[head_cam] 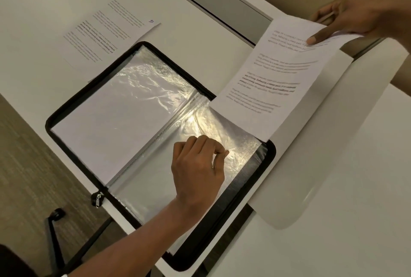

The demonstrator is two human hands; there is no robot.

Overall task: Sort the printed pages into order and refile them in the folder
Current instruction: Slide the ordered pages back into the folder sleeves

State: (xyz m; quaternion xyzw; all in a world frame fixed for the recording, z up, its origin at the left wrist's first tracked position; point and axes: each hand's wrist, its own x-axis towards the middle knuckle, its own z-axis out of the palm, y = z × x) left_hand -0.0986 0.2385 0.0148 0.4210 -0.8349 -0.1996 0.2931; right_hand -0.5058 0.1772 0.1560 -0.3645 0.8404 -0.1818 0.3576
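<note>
A black zip folder [66, 107] lies open on the white table, showing clear plastic sleeves [142, 90] on both halves. My left hand [198, 165] rests on the right-hand sleeve and pinches its plastic edge between thumb and fingers. My right hand [353, 16] holds a printed page [278, 76] by its top edge, raised at the upper right. The page's lower end reaches the folder's top right corner. Another printed page [104, 29] lies flat on the table beyond the folder, at the upper left.
A grey recessed cable tray [218, 3] runs across the back of the table [333, 187]. The table's edge runs along the left, with wood-look floor [26, 165] and a black chair base [53, 227] below it.
</note>
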